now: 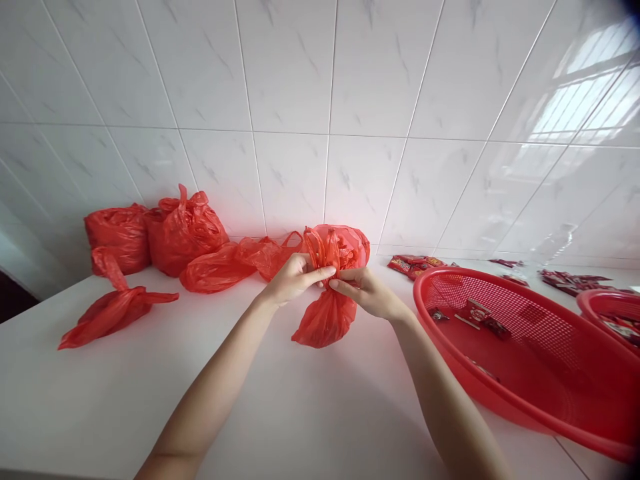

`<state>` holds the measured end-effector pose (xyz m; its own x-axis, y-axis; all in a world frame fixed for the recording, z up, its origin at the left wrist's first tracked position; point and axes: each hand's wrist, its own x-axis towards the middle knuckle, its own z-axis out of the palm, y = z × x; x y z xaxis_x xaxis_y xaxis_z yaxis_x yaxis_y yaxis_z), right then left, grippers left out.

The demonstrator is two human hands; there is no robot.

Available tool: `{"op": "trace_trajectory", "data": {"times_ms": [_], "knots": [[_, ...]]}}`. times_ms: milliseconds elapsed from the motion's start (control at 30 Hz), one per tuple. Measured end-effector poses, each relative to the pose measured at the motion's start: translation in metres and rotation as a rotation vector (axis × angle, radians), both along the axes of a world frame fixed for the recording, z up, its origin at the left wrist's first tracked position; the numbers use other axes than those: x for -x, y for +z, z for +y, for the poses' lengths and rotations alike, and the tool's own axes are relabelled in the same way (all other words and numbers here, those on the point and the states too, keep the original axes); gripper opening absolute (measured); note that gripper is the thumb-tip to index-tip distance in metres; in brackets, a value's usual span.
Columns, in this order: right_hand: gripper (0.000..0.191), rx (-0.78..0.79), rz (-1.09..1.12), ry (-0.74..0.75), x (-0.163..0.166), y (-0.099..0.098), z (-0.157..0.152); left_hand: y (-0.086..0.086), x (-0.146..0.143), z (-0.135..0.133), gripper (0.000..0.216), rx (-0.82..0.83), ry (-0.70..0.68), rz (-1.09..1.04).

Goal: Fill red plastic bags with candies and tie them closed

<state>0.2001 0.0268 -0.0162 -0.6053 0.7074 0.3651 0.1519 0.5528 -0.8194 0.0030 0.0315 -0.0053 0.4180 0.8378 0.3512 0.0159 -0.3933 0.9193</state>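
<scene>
Between my hands, a red plastic bag (327, 320) is gathered into a tight neck, with its lower part puffed out just above the white counter. My left hand (295, 277) pinches the neck from the left, thumb across the front. From the right, my right hand (367, 290) pinches the same spot with thumb and fingers closed. Loop-shaped handles of the bag stand up above my fingers. Right behind it is more bunched red plastic (357, 243) against the wall; whether it belongs to the same bag I cannot tell.
Two full red bags (185, 230) stand at the back left. Limp red bags (220, 267) lie beside them, and a knotted one (117, 310) lies in front. At right sits a large red basket (465, 373) with a few small packets. Snack packets (413, 265) lie behind it, near the tiled wall (287, 180).
</scene>
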Motion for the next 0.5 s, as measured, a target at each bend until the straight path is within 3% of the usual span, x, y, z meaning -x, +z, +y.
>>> {"op": "trace_trajectory", "data": {"times_ms": [300, 500], "knots": [[0.048, -0.004, -0.063, -0.061, 0.0054, -0.0043, -0.0006, 0.0034, -0.0036, -0.0046, 0.022, -0.056, 0.13, -0.091], [0.042, 0.059, -0.035, 0.0, 0.0079, -0.0022, -0.0042, -0.0007, -0.0049, -0.0047, 0.038, -0.063, 0.162, -0.119]]}}
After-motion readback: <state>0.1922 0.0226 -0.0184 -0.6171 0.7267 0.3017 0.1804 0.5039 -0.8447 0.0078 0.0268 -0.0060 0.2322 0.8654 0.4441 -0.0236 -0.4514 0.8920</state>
